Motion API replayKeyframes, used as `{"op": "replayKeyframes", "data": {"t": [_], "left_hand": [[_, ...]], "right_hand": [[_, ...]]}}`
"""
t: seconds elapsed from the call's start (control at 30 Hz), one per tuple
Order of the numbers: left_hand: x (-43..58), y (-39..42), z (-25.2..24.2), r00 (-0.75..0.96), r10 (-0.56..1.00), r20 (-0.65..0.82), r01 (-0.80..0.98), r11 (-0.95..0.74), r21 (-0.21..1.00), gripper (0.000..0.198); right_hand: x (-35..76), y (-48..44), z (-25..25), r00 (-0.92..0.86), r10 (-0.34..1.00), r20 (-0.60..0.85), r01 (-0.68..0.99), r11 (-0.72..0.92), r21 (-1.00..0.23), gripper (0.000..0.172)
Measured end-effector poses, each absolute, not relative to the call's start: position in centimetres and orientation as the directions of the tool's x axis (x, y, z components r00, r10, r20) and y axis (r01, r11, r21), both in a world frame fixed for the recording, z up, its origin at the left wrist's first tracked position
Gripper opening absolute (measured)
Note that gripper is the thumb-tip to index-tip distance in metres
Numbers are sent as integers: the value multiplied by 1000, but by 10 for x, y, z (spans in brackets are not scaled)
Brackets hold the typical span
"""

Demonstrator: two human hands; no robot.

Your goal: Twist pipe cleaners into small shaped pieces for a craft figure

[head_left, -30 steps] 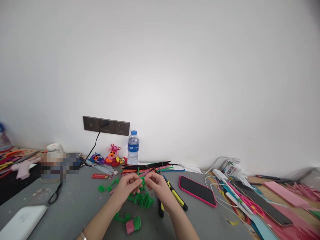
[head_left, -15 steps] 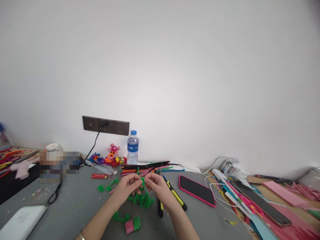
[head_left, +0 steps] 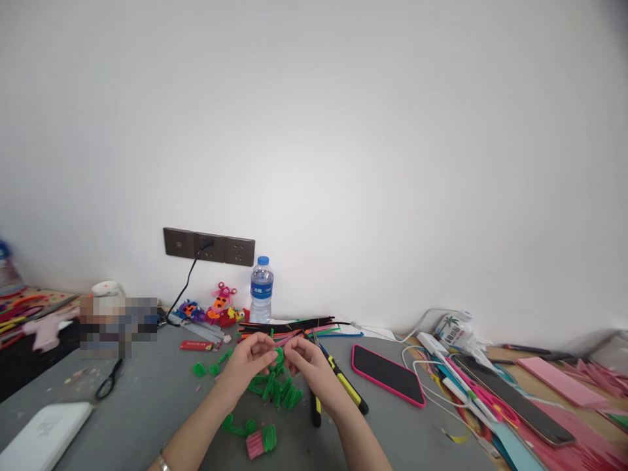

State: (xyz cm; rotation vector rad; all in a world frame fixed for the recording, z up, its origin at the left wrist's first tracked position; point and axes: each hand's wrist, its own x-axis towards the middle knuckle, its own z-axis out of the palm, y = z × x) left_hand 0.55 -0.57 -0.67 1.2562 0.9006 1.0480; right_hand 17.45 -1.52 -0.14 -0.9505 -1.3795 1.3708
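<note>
Between my two hands is a small coil of green pipe cleaner (head_left: 279, 356). The thumb and fingertips of my left hand (head_left: 248, 361) pinch it from one side. My right hand (head_left: 308, 363) is closed on its other side, fingertips pressed together. Just below lie several bent green pipe cleaner pieces (head_left: 284, 394) on the grey table mat (head_left: 161, 405). Nearer to me are a curled green piece (head_left: 240, 428) and a small pink-and-green pipe cleaner bundle (head_left: 261, 442). Pliers with yellow-and-black handles (head_left: 349, 389) lie beside my right wrist, partly hidden by it.
Loose coloured pipe cleaners (head_left: 294, 325) lie behind my hands, near a water bottle (head_left: 261, 291). A pink-cased phone (head_left: 387, 375) is on the right, with white cables beyond it. On the left are black-handled scissors (head_left: 106, 384) and a white box-shaped device (head_left: 46, 435).
The fingers of my left hand have risen and spread slightly. The green coil has turned a little and shows its round face more. Things on the table stay put.
</note>
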Motion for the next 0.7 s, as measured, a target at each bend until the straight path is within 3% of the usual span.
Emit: {"op": "replayKeyframes", "data": {"t": [0.43,0.7], "left_hand": [[4,-7,-3,319,945,69,-36,-61,998,27],[6,-11,6,324,946,-7,-126,50,991,29]], "right_hand": [[173,-13,-10,-276,956,96,-80,77,-994,35],[173,-14,-5,-299,951,84,-85,62,-994,34]]}}
